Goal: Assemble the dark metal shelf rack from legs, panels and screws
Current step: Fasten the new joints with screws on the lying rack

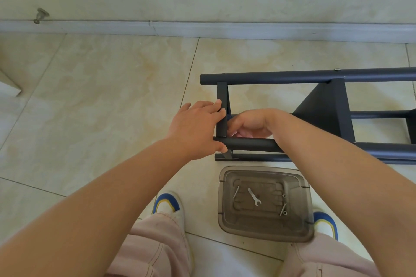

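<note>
Nearest my lens are my pale pink trousers [157, 252] and, at six o'clock between my shoes, the clear plastic tray [265, 231] on the floor; in it lie a small wrench [254, 197] and a few loose screws [236, 191].

Past the tray, from the centre out toward three o'clock, the dark shelf rack [324, 110] lies on its side on the tiled floor [101, 96], two long legs running off the right edge with a middle panel already between them. A screw head shows on the far leg [292, 76].

My left hand [198, 130] is wrapped around the end panel [222, 109], fingers [216, 105] curled over its edge, thumb down against the near leg [252, 144]. My right hand [249, 125] reaches inside the frame, fingers half closed; whether it pinches a screw or nut I cannot tell, the hand hides it.

I judge the step in hand to be fixing this end panel to the near leg. Next I would need hole and leg kept lined up while a screw is started, then the wrench fetched from the tray.
</note>
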